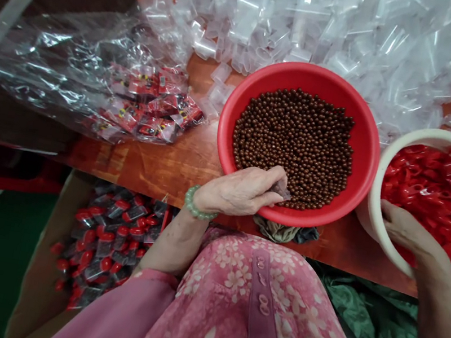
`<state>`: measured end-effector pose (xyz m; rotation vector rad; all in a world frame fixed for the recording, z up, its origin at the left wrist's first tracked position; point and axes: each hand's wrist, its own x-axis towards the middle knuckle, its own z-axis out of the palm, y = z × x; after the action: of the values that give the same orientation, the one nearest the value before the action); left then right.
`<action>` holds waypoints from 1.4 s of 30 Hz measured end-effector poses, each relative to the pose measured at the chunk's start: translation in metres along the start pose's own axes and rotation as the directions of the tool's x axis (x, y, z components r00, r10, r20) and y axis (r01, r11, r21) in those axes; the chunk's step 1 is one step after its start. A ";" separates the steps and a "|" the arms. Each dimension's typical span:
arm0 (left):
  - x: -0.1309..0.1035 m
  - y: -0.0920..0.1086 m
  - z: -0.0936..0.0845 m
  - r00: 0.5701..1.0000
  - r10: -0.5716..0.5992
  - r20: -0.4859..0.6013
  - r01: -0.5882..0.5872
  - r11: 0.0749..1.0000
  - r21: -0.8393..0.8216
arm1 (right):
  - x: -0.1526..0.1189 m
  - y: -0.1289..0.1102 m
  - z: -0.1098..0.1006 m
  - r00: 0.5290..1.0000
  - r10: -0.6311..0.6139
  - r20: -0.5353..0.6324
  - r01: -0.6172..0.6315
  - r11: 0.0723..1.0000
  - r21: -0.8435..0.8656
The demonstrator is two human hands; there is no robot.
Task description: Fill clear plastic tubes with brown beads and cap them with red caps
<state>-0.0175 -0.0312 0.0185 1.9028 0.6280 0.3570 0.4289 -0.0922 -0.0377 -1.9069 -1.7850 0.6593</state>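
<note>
My left hand (243, 192), with a green bead bracelet (199, 204) at the wrist, reaches over the near rim of a red basin (365, 151). Its fingers are closed around a small clear container (281, 189). Small round brown balls (294, 140) fill much of the basin. At the right, my right hand (407, 226) reaches over the near left edge of a white bucket (376, 216) holding red plastic pieces (435, 196). The rim and the pieces hide its fingertips.
Clear plastic containers (317, 23) are heaped along the back. A plastic bag (74, 65) with red packets (162, 105) lies at the left. Below the table (141, 161), a cardboard box (40, 259) holds red-capped containers (111, 242). Green cloth (378, 313) is at lower right.
</note>
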 end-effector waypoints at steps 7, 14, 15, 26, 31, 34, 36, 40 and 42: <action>-0.004 0.002 0.002 1.000 -0.020 0.018 0.019 0.999 0.029 | -0.016 -0.003 -0.036 0.966 0.169 -0.195 -0.107 0.949 0.296; -0.011 0.001 0.007 0.996 -0.089 -0.020 0.083 0.975 -0.205 | -0.012 -0.107 -0.009 0.885 0.219 -0.412 0.143 0.713 0.687; -0.010 0.000 0.009 0.994 -0.099 -0.053 0.080 0.954 -0.289 | -0.008 -0.127 0.000 0.896 0.188 -0.402 0.167 0.697 0.698; 0.008 0.002 0.037 0.890 -0.287 -0.353 -0.130 0.583 -0.802 | 0.030 -0.225 0.090 0.976 -0.146 -0.160 0.217 0.675 0.705; 0.005 -0.006 0.036 0.880 -0.266 -0.394 -0.210 0.526 -0.824 | 0.027 -0.236 0.099 0.936 -0.200 -0.289 0.333 0.768 0.547; 0.004 -0.006 0.033 0.898 -0.279 -0.341 -0.185 0.464 -0.866 | 0.023 -0.238 0.101 0.909 -0.200 -0.365 0.376 0.770 0.515; 0.005 -0.003 0.033 0.879 -0.317 -0.355 -0.148 0.528 -0.836 | 0.020 -0.237 0.103 0.905 -0.178 -0.387 0.375 0.764 0.526; 0.009 0.000 0.037 0.755 -0.363 -0.546 -0.102 0.758 -0.644 | 0.014 -0.232 0.108 0.913 -0.163 -0.374 0.367 0.730 0.577; 0.010 -0.001 0.040 0.737 -0.344 -0.582 -0.106 0.791 -0.602 | 0.012 -0.229 0.111 0.909 -0.170 -0.380 0.376 0.725 0.577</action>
<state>0.0108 -0.0554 0.0012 1.0555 0.9721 1.0572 0.1812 -0.0653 0.0155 -1.1659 -1.3609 0.7037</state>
